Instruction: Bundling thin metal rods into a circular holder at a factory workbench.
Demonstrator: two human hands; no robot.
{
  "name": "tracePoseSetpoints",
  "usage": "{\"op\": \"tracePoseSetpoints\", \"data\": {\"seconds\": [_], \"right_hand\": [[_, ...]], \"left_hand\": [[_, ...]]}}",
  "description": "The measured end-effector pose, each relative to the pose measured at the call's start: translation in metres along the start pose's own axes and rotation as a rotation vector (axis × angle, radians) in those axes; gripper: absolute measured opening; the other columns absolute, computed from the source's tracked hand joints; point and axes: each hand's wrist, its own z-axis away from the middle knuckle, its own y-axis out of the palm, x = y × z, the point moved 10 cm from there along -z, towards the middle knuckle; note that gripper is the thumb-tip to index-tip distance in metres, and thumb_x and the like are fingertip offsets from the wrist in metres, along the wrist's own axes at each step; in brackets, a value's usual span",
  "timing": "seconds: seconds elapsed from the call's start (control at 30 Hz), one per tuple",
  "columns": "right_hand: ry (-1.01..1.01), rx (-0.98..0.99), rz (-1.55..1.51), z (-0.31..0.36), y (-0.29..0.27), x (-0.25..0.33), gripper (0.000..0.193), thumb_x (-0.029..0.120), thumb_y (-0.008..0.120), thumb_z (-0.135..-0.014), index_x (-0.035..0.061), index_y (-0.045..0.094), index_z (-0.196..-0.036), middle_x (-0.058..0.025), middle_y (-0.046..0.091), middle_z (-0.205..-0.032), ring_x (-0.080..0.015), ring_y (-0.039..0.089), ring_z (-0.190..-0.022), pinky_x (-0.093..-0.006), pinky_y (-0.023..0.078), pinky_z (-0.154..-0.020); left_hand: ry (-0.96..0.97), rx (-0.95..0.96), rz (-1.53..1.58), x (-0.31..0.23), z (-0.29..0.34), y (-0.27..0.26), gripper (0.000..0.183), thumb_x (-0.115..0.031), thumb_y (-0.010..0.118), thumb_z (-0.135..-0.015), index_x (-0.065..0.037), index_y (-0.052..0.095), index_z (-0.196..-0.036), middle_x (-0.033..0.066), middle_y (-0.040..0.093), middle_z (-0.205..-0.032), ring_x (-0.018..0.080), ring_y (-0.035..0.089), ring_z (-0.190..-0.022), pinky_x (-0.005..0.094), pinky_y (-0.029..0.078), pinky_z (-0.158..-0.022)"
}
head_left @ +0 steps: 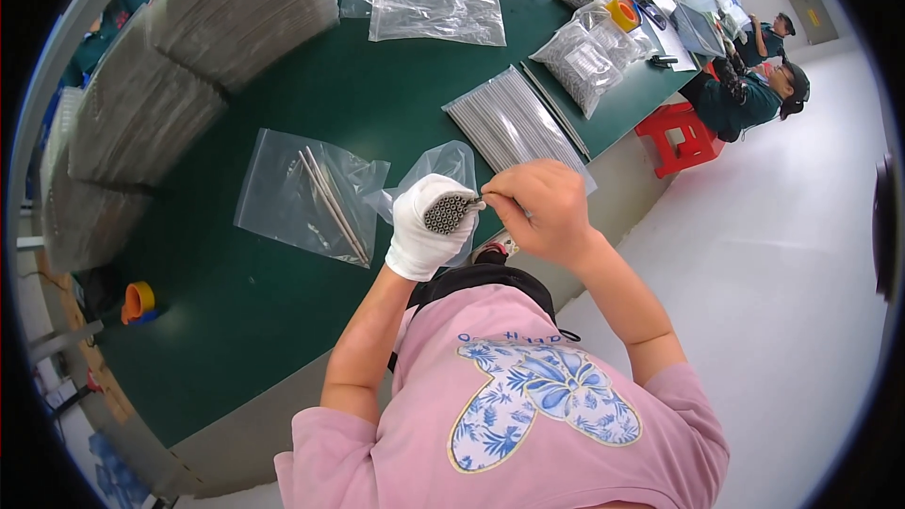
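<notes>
Nearby, clear bag with rods left of gloved hand.

The green desk bore a clear bag, a pack of grey rods, a bulging bag and an orange ring.

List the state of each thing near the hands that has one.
Left hand: gloved, closed around tube bundle
Tube bundle: held, ends facing the camera
Right hand: bare, pinching at the bundle's edge
Left transparent bag: lying flat
Thin rods: lying in or on that bag, cannot tell which
Grey tubes: laid side by side
Small-parts bag: filled
</notes>
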Motion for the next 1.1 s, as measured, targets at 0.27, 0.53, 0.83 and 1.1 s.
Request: {"op": "tracePoseSetpoints", "data": {"seconds": [0.27,0.53,0.83,1.1], "right_hand": [[-0.046,-0.040,0.027,0.005,0.006,-0.002,0.012,0.005,0.069,-0.065,0.0081,0.061,-0.073,-0.0038,0.060,-0.063,-0.0225,0.059,-0.056,-0.0304,0.046,-0.051],[-0.014,-0.065,-0.011,0.000,0.003,0.004,0.010,-0.001,0.066,-0.068,0.0040,0.061,-0.075,-0.0074,0.061,-0.064,-0.0235,0.060,-0.057,-0.0306,0.047,-0.053],[-0.015,-0.018,-0.067,-0.001,0.016,0.002,0.011,-0.002,0.065,-0.068,0.0033,0.060,-0.076,-0.0071,0.060,-0.065,-0.0233,0.057,-0.054,-0.0294,0.043,-0.051],[-0.040,-0.017,0.032,-0.006,0.012,0.002,0.011,-0.001,0.066,-0.066,0.0042,0.060,-0.074,-0.0073,0.059,-0.063,-0.0239,0.058,-0.054,-0.0308,0.045,-0.051]], "left_hand": [[-0.028,-0.011,0.033,0.002,-0.001,-0.002,0.023,0.000,0.073,-0.063,-0.007,0.064,-0.082,0.0087,0.062,-0.077,0.0250,0.061,-0.067,0.0308,0.049,-0.061],[-0.002,-0.014,0.042,-0.001,-0.001,-0.004,0.021,0.001,0.073,-0.062,-0.006,0.063,-0.080,0.0096,0.061,-0.075,0.0256,0.061,-0.065,0.0310,0.049,-0.059],[0.003,-0.023,0.034,-0.002,-0.002,-0.004,0.020,-0.001,0.071,-0.064,-0.006,0.062,-0.080,0.0097,0.061,-0.074,0.0272,0.061,-0.064,0.0315,0.049,-0.058],[0.008,-0.032,0.017,-0.003,-0.002,-0.005,0.021,-0.001,0.072,-0.065,-0.007,0.064,-0.083,0.0101,0.063,-0.077,0.0279,0.062,-0.066,0.0314,0.050,-0.060]]}}
